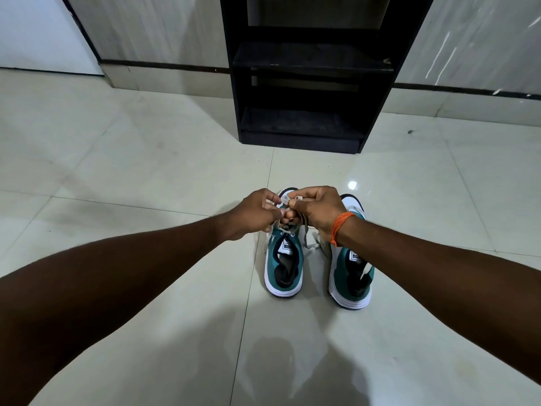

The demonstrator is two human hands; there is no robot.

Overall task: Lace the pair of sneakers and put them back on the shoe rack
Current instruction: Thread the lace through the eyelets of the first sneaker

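Sneakers sit side by side on the tiled floor [146, 177], heels toward us and toes pointing to 12 o'clock at the black rack [304, 83]. We see 2 of them, teal with white soles: the left sneaker [283, 268] and, just beside it at 3 o'clock, the right sneaker [352, 276]. Neither is on the rack, which stands against the wall well apart from them. Our left hand [254, 213] and right hand [317, 209] meet over the front of the left sneaker, knuckles nearly touching. The fingers of both hands are curled and pressed together, pinching the pale lace [285, 199] between them; a small loop of it shows at the fingertips. More lace runs down from the hands to the top eyelets of the left sneaker, and loose ends trail at 5 o'clock between the 2 shoes. An orange thread band [339, 227] circles the right wrist. A lace end lies across the opening of the right sneaker.
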